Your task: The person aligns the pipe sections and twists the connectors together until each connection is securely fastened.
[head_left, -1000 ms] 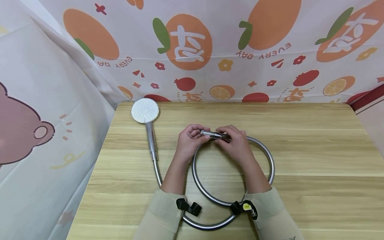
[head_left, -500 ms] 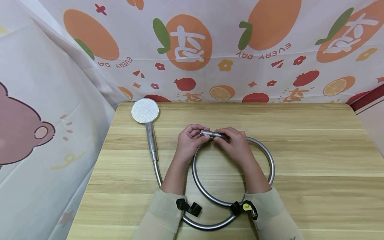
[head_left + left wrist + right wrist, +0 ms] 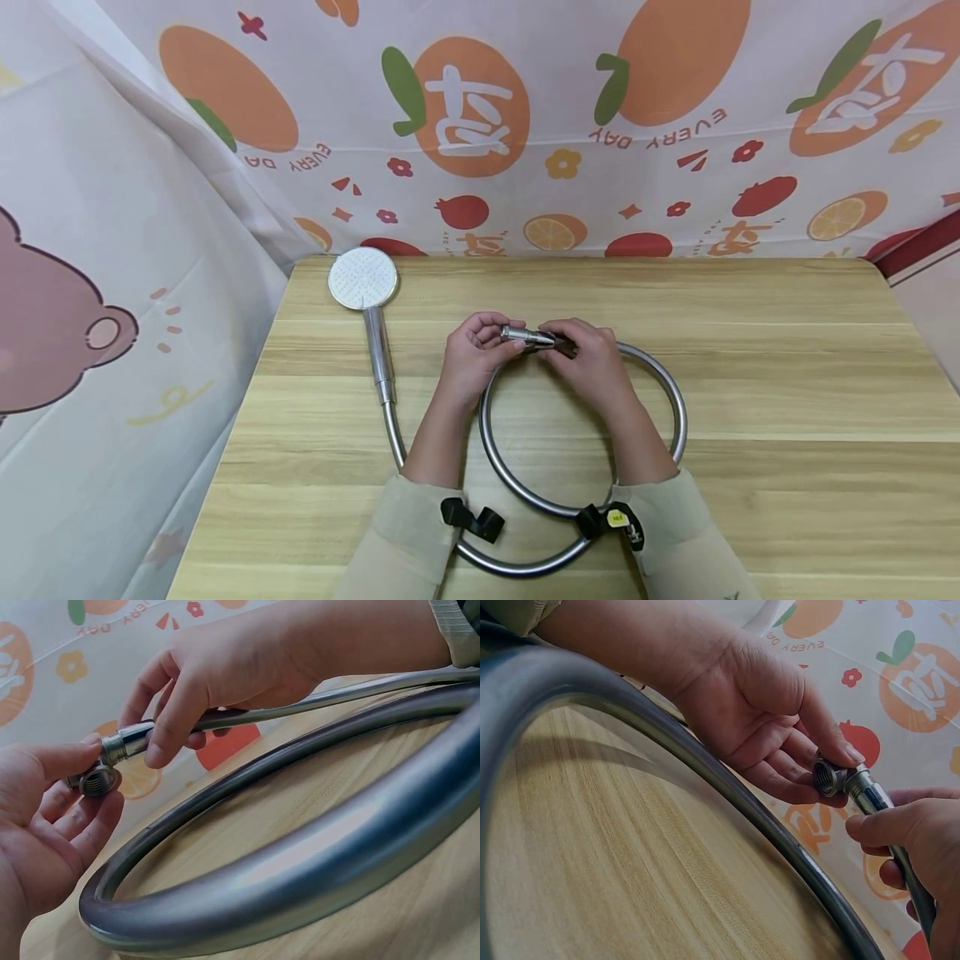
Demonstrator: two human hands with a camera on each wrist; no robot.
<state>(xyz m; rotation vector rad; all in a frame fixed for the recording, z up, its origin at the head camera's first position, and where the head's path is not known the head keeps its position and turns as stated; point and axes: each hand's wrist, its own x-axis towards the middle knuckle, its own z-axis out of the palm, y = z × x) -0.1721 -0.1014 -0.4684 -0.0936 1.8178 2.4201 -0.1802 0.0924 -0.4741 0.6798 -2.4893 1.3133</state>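
My left hand point(image 3: 474, 358) pinches a small metal pipe fitting point(image 3: 99, 780) between thumb and fingers. A wide threaded opening shows on the fitting's side in both wrist views. My right hand point(image 3: 596, 362) grips the shower hose by its chrome conical nut point(image 3: 870, 796), with thumb and fingers around it. Nut and fitting meet end to end, in line; how far the threads engage is hidden. From there the silver shower hose point(image 3: 517, 487) loops over the table below both hands. At the hose's other end lies a round shower head point(image 3: 363, 278), white face up.
The hose lies in large overlapping loops on the wooden table point(image 3: 787, 375), partly under both forearms. A fruit-print cloth point(image 3: 570, 100) hangs behind the table's far edge. Another light cloth point(image 3: 112, 250) hangs at the left.
The right thumb and fingers slid a little toward the fitting, then back along the nut. The left hand, the fitting and the shower head have stayed in place.
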